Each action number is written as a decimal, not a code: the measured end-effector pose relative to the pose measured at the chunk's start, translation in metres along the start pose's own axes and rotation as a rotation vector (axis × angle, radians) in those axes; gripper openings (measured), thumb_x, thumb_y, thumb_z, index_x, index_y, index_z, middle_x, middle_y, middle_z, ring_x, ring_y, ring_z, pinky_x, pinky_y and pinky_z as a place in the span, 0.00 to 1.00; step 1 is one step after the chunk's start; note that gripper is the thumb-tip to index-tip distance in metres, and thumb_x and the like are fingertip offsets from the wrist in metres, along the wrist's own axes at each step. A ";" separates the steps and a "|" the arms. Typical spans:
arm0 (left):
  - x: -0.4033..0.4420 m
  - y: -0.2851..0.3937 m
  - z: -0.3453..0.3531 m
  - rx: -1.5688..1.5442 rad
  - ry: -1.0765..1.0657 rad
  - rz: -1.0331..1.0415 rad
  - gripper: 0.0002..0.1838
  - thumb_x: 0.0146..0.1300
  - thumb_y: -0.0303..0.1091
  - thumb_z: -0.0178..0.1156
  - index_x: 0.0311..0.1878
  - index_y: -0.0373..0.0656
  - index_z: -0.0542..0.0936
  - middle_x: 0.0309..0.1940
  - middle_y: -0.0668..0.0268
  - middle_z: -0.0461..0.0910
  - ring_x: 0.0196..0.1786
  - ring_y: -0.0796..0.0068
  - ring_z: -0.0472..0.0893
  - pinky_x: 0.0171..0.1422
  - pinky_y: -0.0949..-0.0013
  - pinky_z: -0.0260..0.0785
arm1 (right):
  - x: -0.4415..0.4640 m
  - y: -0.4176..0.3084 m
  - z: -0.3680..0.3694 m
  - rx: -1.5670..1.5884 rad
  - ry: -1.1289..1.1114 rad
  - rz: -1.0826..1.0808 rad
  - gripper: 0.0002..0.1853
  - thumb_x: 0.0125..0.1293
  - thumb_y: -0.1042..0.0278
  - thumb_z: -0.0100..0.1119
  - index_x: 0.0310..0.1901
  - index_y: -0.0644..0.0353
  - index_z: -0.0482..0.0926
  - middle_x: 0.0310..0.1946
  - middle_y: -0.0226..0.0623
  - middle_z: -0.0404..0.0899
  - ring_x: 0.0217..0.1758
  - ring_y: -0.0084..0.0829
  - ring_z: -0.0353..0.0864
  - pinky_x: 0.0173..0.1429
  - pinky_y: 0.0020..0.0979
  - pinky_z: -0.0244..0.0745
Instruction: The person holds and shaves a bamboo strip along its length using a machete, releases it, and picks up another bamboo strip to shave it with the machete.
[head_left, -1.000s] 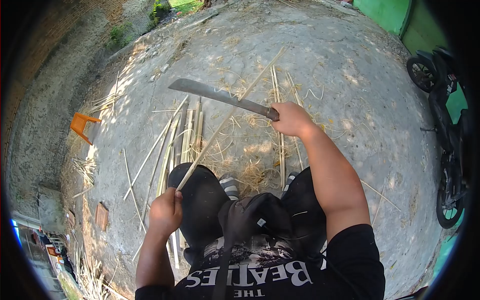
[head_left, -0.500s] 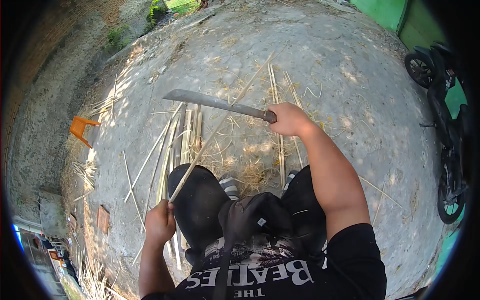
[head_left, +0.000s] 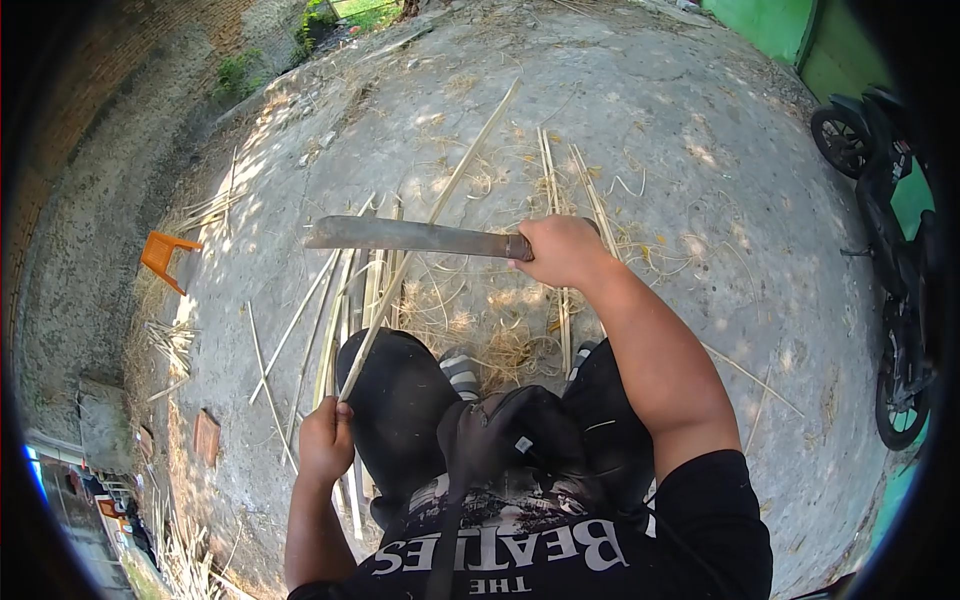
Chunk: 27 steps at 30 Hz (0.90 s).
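My right hand (head_left: 560, 248) is wrapped round the handle of a machete (head_left: 400, 236), its long dark blade pointing left across the view. The blade crosses a long pale bamboo strip (head_left: 470, 155); whether it touches the strip I cannot tell. Gripping the strip's near end, my left hand (head_left: 326, 440) is closed beside my left knee. From there the strip slants up and away to the right, over the knee. Several more bamboo strips (head_left: 300, 325) lie on the ground to the left of my legs, and others (head_left: 552, 190) lie ahead of my right foot.
Curled shavings (head_left: 510, 350) litter the concrete ground between my feet. An orange plastic stool (head_left: 166, 262) stands at the left, near a wall (head_left: 80, 230). A motorcycle (head_left: 890, 270) is parked at the right. More cut strips (head_left: 190, 560) are heaped at the lower left.
The machete has come down nearer to me along the strip, its blade turned to show more of its flat side. The strip's far end has swung slightly left.
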<state>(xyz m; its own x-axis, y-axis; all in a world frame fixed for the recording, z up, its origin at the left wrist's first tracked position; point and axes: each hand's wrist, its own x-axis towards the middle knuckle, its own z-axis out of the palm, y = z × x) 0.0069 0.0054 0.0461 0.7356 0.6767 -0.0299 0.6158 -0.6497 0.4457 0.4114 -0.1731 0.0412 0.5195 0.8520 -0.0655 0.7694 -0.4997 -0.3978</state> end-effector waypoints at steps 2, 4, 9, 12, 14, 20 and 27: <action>0.003 0.005 0.004 -0.029 0.016 -0.007 0.19 0.81 0.41 0.52 0.39 0.35 0.79 0.29 0.43 0.82 0.36 0.35 0.82 0.40 0.47 0.72 | 0.003 0.002 0.018 0.062 -0.026 -0.047 0.17 0.60 0.59 0.73 0.46 0.58 0.82 0.39 0.47 0.87 0.47 0.51 0.88 0.52 0.51 0.82; 0.007 0.005 0.010 -0.070 0.026 -0.014 0.19 0.81 0.41 0.52 0.39 0.34 0.79 0.29 0.43 0.82 0.36 0.36 0.83 0.40 0.48 0.72 | 0.002 -0.002 0.024 0.122 -0.034 -0.075 0.18 0.60 0.61 0.73 0.48 0.59 0.81 0.41 0.48 0.87 0.48 0.52 0.88 0.53 0.51 0.81; 0.013 0.000 0.012 -0.136 0.004 -0.044 0.20 0.82 0.43 0.52 0.39 0.34 0.80 0.30 0.44 0.82 0.37 0.41 0.84 0.41 0.51 0.72 | 0.006 -0.003 0.022 0.025 0.011 -0.066 0.18 0.62 0.60 0.72 0.49 0.58 0.80 0.39 0.45 0.87 0.50 0.52 0.88 0.54 0.50 0.81; 0.011 0.003 0.007 -0.122 -0.025 -0.070 0.20 0.81 0.42 0.52 0.39 0.34 0.80 0.30 0.44 0.83 0.37 0.41 0.84 0.42 0.51 0.73 | 0.004 0.002 0.017 -0.257 0.207 -0.218 0.17 0.60 0.56 0.73 0.46 0.55 0.82 0.33 0.42 0.86 0.45 0.50 0.88 0.49 0.47 0.80; 0.010 0.000 0.006 -0.123 -0.030 -0.067 0.19 0.81 0.41 0.52 0.39 0.35 0.80 0.30 0.44 0.83 0.37 0.41 0.85 0.42 0.51 0.73 | 0.000 -0.002 0.010 -0.247 0.231 -0.138 0.16 0.60 0.55 0.72 0.43 0.54 0.83 0.32 0.41 0.86 0.43 0.49 0.88 0.47 0.47 0.81; 0.006 0.005 0.005 -0.054 -0.020 -0.073 0.17 0.80 0.40 0.53 0.39 0.36 0.81 0.31 0.45 0.83 0.38 0.39 0.84 0.42 0.50 0.73 | -0.007 -0.012 0.000 -0.146 0.078 -0.131 0.13 0.63 0.54 0.69 0.43 0.52 0.84 0.33 0.38 0.87 0.42 0.46 0.89 0.48 0.49 0.83; 0.009 0.012 0.000 0.048 0.018 0.040 0.15 0.78 0.37 0.54 0.37 0.37 0.79 0.28 0.44 0.81 0.36 0.34 0.81 0.38 0.44 0.71 | -0.012 -0.022 0.014 -0.151 0.131 -0.276 0.09 0.61 0.60 0.68 0.39 0.54 0.83 0.33 0.41 0.86 0.41 0.47 0.89 0.47 0.49 0.83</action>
<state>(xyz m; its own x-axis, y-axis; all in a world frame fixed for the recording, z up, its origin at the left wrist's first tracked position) 0.0211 0.0037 0.0507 0.7549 0.6558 0.0039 0.5991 -0.6920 0.4027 0.3834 -0.1699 0.0376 0.3200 0.9358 0.1477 0.9289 -0.2793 -0.2432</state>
